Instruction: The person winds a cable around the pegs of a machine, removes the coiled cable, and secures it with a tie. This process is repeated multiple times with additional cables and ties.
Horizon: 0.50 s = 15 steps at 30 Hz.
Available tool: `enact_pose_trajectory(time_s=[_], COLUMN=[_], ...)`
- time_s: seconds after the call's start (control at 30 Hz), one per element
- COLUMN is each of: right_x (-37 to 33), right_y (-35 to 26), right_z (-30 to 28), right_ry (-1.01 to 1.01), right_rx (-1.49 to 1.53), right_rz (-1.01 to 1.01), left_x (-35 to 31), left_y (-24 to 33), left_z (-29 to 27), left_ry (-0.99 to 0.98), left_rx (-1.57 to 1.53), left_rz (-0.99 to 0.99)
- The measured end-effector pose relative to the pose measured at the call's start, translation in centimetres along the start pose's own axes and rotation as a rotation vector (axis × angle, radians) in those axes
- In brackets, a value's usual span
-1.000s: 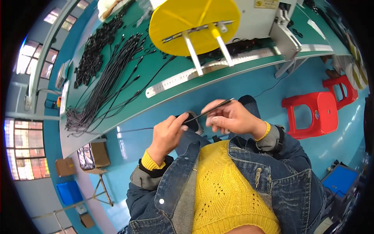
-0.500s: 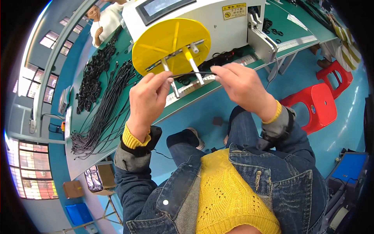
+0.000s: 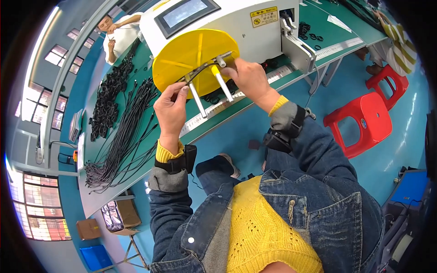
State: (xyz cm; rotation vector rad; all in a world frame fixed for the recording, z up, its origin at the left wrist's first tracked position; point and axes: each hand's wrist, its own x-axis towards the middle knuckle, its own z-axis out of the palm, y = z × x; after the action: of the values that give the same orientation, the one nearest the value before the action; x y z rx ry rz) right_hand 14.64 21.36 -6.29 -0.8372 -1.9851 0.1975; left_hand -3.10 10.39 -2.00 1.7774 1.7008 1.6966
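Observation:
In front of a yellow disc (image 3: 191,48) on a white machine, a short black cable (image 3: 199,71) curves between my two hands. My left hand (image 3: 171,109) pinches its left end beside a metal rod (image 3: 196,98). At the disc's right side, my right hand (image 3: 249,82) has its fingers bent close around the cable's other end, which they largely hide. A second rod with a yellow base (image 3: 222,83) sticks out between my hands. The cable lies close against the slotted metal bar across the disc.
Black cables (image 3: 120,132) and a pile of coiled ones (image 3: 109,93) cover the green table's left side. A ruler strip (image 3: 280,73) follows its front edge. Two red stools (image 3: 364,120) stand right. One person (image 3: 123,34) sits far left; another's striped sleeve (image 3: 400,43) shows far right.
Both hands have moved from in front of the rods up to the disc, the right one leftward. The cable, stretched straight before, now bends in an arc against the bar.

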Motion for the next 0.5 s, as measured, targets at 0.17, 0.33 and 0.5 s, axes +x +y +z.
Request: enact_pose_trajectory(time_s=[0.17,0.33,0.5], right_x=[-5.3,-12.4,-14.9], right_y=[1.5,2.5,2.2], right_z=[-0.7,-1.0,-1.4], right_ry=[-0.103,-0.378,-0.519], right_rx=[0.157,0.228,0.253], right_rz=[0.148,0.269,0.327], left_x=[-1.3,-2.0,-2.6], left_y=[-1.1,-1.9,-1.2], left_z=[-0.8,-0.9,-1.6], left_ry=[0.049,0.148,0.187], left_rx=[0.001,0.03,0.24], left_rz=[-0.068,0.006,0.227])
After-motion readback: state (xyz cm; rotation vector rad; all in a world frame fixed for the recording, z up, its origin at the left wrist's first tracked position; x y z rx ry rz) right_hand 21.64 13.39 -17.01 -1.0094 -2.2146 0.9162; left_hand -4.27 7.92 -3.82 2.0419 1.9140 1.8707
